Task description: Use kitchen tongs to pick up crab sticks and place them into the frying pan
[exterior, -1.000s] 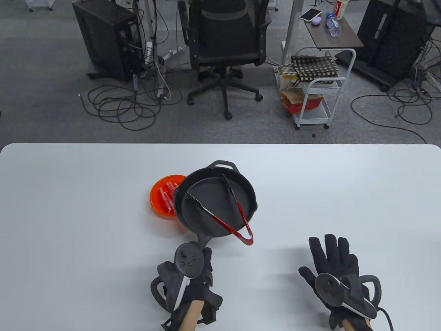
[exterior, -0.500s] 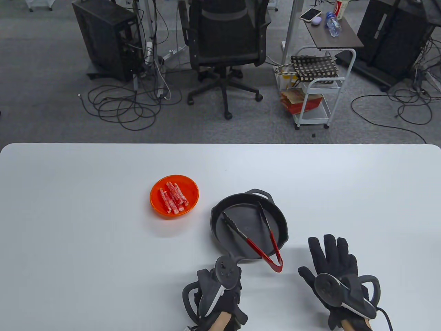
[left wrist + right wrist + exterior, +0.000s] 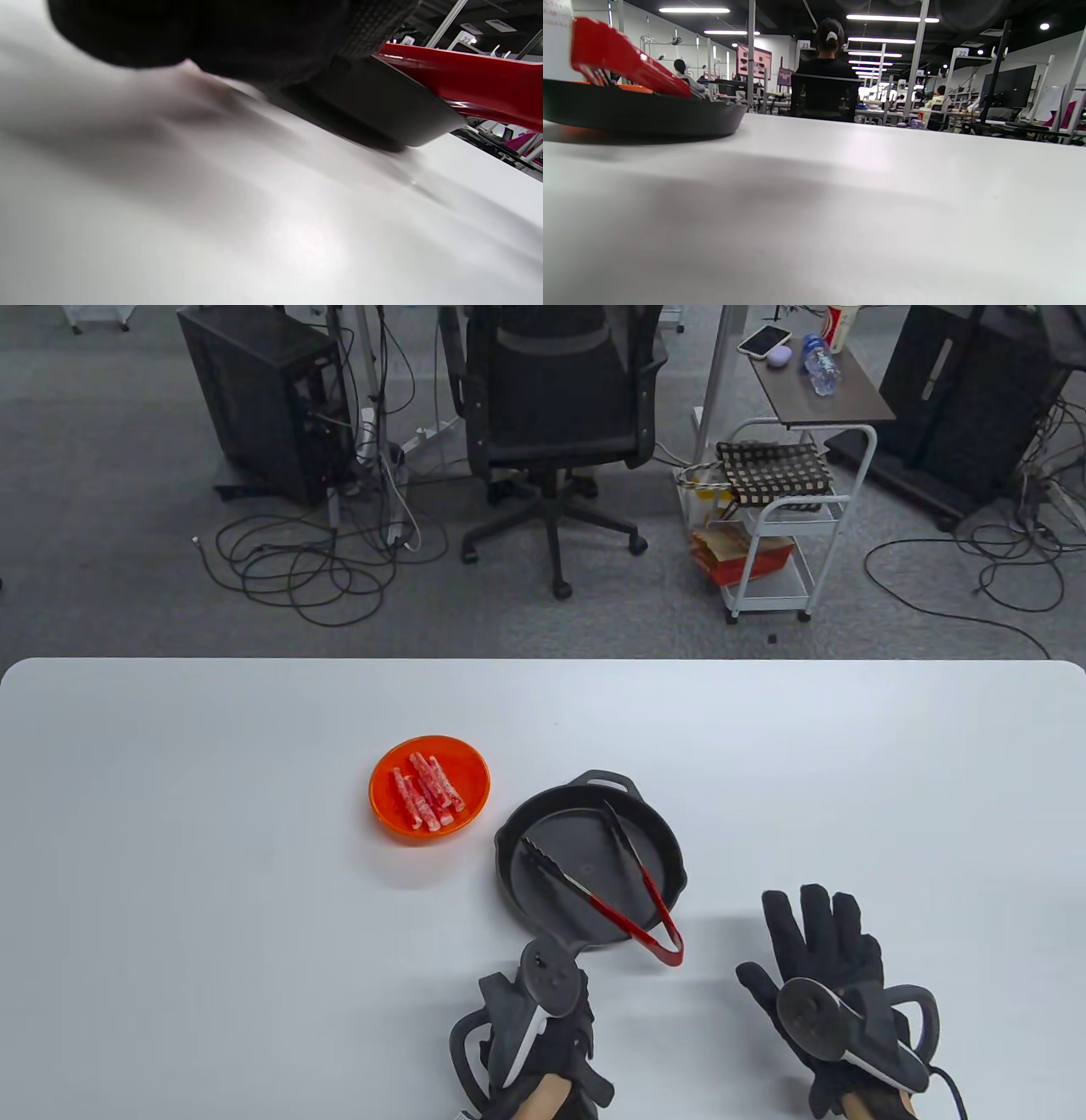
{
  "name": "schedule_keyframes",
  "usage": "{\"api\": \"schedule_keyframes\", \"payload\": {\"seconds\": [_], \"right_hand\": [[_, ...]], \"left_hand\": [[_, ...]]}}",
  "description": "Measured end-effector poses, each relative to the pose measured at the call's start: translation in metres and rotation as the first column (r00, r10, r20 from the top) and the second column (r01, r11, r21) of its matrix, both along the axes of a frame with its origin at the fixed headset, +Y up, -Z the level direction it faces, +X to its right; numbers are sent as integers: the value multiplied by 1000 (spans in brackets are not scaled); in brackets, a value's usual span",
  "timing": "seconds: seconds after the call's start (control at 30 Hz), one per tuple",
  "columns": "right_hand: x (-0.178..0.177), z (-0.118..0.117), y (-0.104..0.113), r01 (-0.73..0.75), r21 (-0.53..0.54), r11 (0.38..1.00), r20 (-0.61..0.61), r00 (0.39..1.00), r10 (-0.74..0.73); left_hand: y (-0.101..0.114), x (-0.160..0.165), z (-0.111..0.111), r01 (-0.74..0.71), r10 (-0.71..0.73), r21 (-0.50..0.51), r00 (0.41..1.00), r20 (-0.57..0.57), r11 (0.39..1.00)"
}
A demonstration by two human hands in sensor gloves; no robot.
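Observation:
A black frying pan (image 3: 594, 853) sits on the white table near its front middle. Red-handled kitchen tongs (image 3: 655, 931) lie open inside it, with the hinge end sticking out over the near right rim. My left hand (image 3: 547, 988) grips the pan's handle, which is hidden under the tracker. In the left wrist view the gloved fingers (image 3: 212, 29) sit over the dark pan handle (image 3: 373, 114), with the red tongs (image 3: 466, 84) behind. An orange bowl (image 3: 472, 777) left of the pan holds several crab sticks (image 3: 428, 799). My right hand (image 3: 814, 933) rests flat with its fingers spread, right of the pan.
The white table (image 3: 212, 899) stretches wide to the left and right. Beyond its far edge stand an office chair (image 3: 560, 415) and a white cart (image 3: 780, 534). The right wrist view shows the pan (image 3: 640, 116) and tongs (image 3: 623, 59) at its left.
The left hand carried the pan from in front of the bowl rightward and down onto the table, then shifted it slightly left. The bowl is uncovered now. The right hand stayed put.

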State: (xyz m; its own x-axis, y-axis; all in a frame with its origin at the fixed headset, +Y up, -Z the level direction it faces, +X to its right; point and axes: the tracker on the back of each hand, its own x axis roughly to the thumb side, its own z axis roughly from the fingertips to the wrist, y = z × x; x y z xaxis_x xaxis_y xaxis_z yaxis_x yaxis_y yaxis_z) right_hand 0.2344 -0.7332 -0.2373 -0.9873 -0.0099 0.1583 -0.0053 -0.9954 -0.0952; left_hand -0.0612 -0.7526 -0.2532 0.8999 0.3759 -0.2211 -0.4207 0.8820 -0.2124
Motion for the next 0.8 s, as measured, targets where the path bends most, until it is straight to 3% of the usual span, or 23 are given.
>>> {"api": "schedule_keyframes", "payload": {"seconds": [0.23,0.4,0.57,0.73,0.8], "right_hand": [[0,0,0,0,-12,1000,7,1000,0],[0,0,0,-1,-16,1000,7,1000,1],[0,1,0,-3,-25,1000,6,1000,3],[0,0,0,-8,-31,999,7,1000,8],[0,0,0,-7,-33,999,8,1000,7]], "left_hand": [[-8,1,-1,-137,143,-110,989,43,984],[-5,0,-2,-100,108,-100,991,81,990],[11,-2,-2,57,-56,-4,988,147,998],[35,-4,4,75,-93,122,983,157,990],[44,-3,7,116,-155,169,957,246,979]]}}
